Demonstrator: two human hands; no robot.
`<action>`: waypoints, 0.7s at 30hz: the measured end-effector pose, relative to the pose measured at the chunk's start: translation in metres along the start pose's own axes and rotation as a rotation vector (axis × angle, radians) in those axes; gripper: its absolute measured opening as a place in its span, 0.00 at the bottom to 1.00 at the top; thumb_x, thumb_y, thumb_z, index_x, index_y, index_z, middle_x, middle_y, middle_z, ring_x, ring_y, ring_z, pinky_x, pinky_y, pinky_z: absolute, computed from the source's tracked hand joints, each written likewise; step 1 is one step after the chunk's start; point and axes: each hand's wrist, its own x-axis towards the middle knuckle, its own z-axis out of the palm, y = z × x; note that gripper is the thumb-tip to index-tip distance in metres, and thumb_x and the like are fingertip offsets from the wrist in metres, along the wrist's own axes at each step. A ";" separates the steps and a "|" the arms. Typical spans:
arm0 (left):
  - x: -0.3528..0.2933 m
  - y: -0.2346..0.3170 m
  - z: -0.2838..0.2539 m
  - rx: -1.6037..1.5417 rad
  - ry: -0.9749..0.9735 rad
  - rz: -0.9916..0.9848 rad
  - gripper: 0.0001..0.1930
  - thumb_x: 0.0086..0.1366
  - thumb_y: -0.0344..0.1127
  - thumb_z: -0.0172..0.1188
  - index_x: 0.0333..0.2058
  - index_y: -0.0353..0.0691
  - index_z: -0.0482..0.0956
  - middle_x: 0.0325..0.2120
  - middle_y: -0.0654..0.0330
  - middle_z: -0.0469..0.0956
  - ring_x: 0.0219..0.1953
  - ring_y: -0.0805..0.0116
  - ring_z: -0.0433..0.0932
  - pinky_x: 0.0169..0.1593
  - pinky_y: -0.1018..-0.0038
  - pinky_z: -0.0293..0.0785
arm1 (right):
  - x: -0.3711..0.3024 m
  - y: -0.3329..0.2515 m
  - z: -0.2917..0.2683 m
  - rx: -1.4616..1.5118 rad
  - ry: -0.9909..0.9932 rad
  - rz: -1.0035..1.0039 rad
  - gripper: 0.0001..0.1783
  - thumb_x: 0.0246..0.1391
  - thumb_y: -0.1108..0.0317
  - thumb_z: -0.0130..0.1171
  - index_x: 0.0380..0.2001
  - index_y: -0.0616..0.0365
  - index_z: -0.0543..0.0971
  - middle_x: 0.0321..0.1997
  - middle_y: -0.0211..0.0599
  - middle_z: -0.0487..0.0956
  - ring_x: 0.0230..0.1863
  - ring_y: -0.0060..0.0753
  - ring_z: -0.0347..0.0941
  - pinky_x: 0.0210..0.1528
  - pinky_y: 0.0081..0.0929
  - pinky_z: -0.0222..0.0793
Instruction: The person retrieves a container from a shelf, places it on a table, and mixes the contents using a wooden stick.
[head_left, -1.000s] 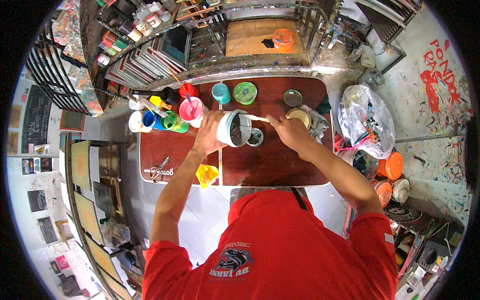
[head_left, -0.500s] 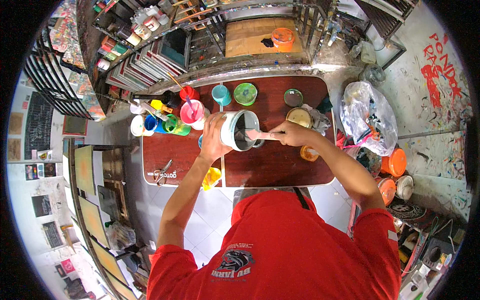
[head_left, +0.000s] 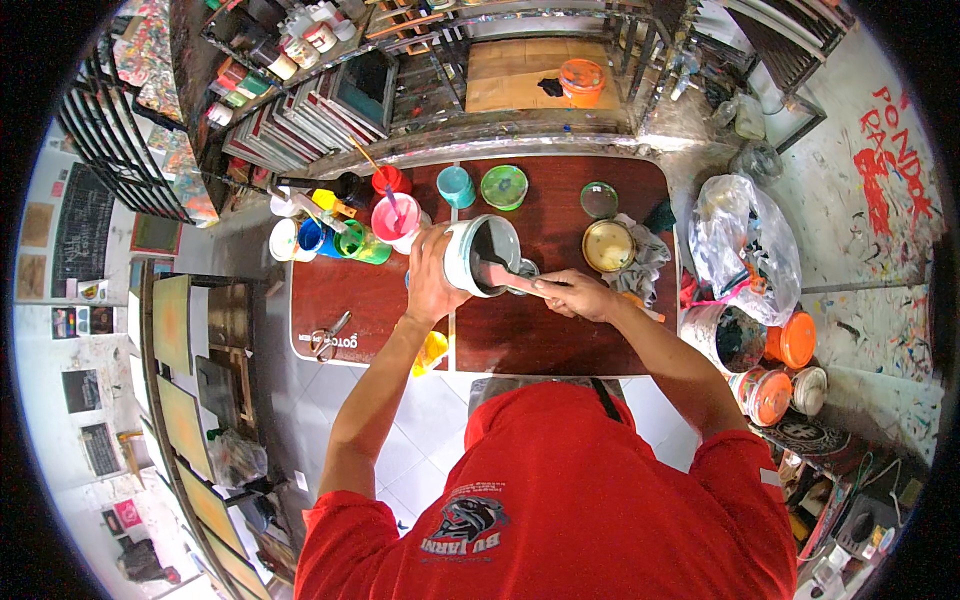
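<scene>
A white tub [head_left: 459, 258] with dark paint inside is tilted over the table, its mouth facing right. My left hand [head_left: 431, 272] is closed round the tub's left side. In my right hand [head_left: 578, 296] is the handle of a spatula [head_left: 513, 281]; its pinkish blade reaches into the tub, against the near inner wall. Just behind the tub stand a pink paint pot [head_left: 394, 218] and a light-blue cup [head_left: 456, 186]. A small rounded object beside the tub's right side is partly hidden by the spatula and cannot be made out.
On the dark red table [head_left: 540, 345] stand a green-rimmed tub [head_left: 504, 187], a yellowish round lid [head_left: 609, 246] beside a grey rag [head_left: 648, 262], and several paint pots at left. Scissors [head_left: 329, 337] lie front left. A plastic bag [head_left: 745, 240] and orange-lidded buckets [head_left: 797, 340] flank the right edge.
My right hand has moved toward me, so the spatula now slopes from the tub down to the right, where it was nearly level. The whole view has shifted slightly.
</scene>
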 end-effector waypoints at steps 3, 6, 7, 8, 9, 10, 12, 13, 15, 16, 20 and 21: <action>-0.011 -0.008 0.000 0.048 -0.046 -0.015 0.52 0.33 0.38 0.79 0.60 0.40 0.62 0.59 0.50 0.65 0.61 0.41 0.62 0.65 0.48 0.60 | 0.002 0.007 -0.010 -0.125 0.065 -0.006 0.19 0.68 0.50 0.52 0.42 0.56 0.78 0.21 0.20 0.66 0.20 0.16 0.60 0.23 0.19 0.56; -0.019 -0.008 0.001 0.082 -0.114 -0.062 0.53 0.33 0.38 0.79 0.61 0.41 0.61 0.61 0.51 0.64 0.62 0.41 0.62 0.63 0.48 0.61 | -0.003 0.009 -0.024 -0.433 0.185 -0.057 0.22 0.67 0.50 0.52 0.46 0.57 0.81 0.22 0.27 0.73 0.23 0.22 0.68 0.28 0.24 0.65; -0.022 -0.007 0.002 0.094 -0.144 -0.080 0.53 0.33 0.38 0.79 0.61 0.41 0.61 0.61 0.51 0.64 0.62 0.42 0.62 0.63 0.49 0.62 | -0.006 0.005 -0.026 -0.561 0.232 -0.081 0.23 0.67 0.49 0.52 0.48 0.57 0.81 0.23 0.29 0.76 0.25 0.24 0.71 0.30 0.26 0.68; -0.024 -0.007 0.003 0.106 -0.173 -0.098 0.53 0.33 0.38 0.79 0.62 0.41 0.61 0.61 0.52 0.63 0.62 0.42 0.61 0.62 0.49 0.63 | -0.011 0.001 -0.031 -0.625 0.240 -0.034 0.23 0.66 0.50 0.53 0.52 0.55 0.81 0.26 0.34 0.80 0.28 0.28 0.75 0.36 0.30 0.71; -0.026 -0.006 0.004 0.118 -0.203 -0.115 0.53 0.33 0.38 0.79 0.62 0.42 0.61 0.61 0.52 0.63 0.62 0.42 0.61 0.61 0.49 0.63 | -0.015 -0.003 -0.033 -0.644 0.255 -0.002 0.23 0.66 0.51 0.53 0.52 0.56 0.81 0.26 0.34 0.80 0.28 0.28 0.75 0.36 0.30 0.71; -0.029 -0.007 0.005 0.142 -0.219 -0.129 0.53 0.34 0.38 0.79 0.62 0.42 0.61 0.62 0.52 0.63 0.62 0.42 0.61 0.60 0.50 0.64 | -0.020 -0.012 -0.033 -0.666 0.268 0.029 0.22 0.66 0.51 0.53 0.52 0.56 0.81 0.26 0.34 0.79 0.28 0.28 0.75 0.36 0.30 0.71; -0.035 -0.008 0.009 0.189 -0.251 -0.158 0.53 0.35 0.38 0.79 0.63 0.42 0.60 0.62 0.53 0.63 0.62 0.42 0.61 0.58 0.50 0.65 | -0.027 -0.023 -0.034 -0.704 0.302 0.106 0.21 0.65 0.54 0.53 0.51 0.57 0.81 0.27 0.35 0.80 0.29 0.29 0.75 0.36 0.30 0.71; -0.035 -0.008 0.011 0.208 -0.248 -0.160 0.53 0.35 0.38 0.78 0.63 0.42 0.60 0.62 0.53 0.63 0.62 0.42 0.61 0.58 0.51 0.65 | -0.031 -0.028 -0.036 -0.757 0.298 0.096 0.21 0.65 0.54 0.53 0.50 0.57 0.81 0.27 0.36 0.81 0.29 0.29 0.75 0.36 0.30 0.71; -0.037 -0.009 0.015 0.247 -0.243 -0.166 0.52 0.36 0.37 0.78 0.63 0.42 0.60 0.62 0.53 0.63 0.62 0.42 0.62 0.58 0.51 0.65 | -0.040 -0.037 -0.040 -0.864 0.289 0.076 0.20 0.65 0.54 0.54 0.49 0.58 0.81 0.28 0.36 0.81 0.29 0.29 0.75 0.37 0.31 0.71; -0.035 -0.007 0.017 0.261 -0.265 -0.182 0.53 0.35 0.37 0.78 0.63 0.42 0.60 0.61 0.53 0.63 0.62 0.43 0.62 0.58 0.51 0.65 | -0.045 -0.048 -0.034 -0.835 0.336 0.150 0.19 0.64 0.55 0.54 0.48 0.57 0.82 0.30 0.42 0.83 0.30 0.33 0.77 0.38 0.34 0.72; -0.032 -0.004 0.024 0.291 -0.296 -0.193 0.52 0.35 0.36 0.78 0.62 0.42 0.61 0.61 0.53 0.64 0.61 0.43 0.63 0.58 0.51 0.66 | -0.042 -0.040 -0.055 -1.076 0.339 0.117 0.20 0.64 0.54 0.53 0.43 0.59 0.83 0.30 0.48 0.82 0.33 0.44 0.78 0.40 0.39 0.71; -0.033 -0.004 0.026 0.292 -0.289 -0.182 0.52 0.35 0.36 0.78 0.62 0.42 0.61 0.61 0.53 0.64 0.61 0.43 0.63 0.58 0.51 0.66 | -0.040 -0.038 -0.056 -1.106 0.355 0.090 0.19 0.63 0.55 0.53 0.41 0.60 0.83 0.32 0.51 0.82 0.34 0.48 0.79 0.41 0.41 0.71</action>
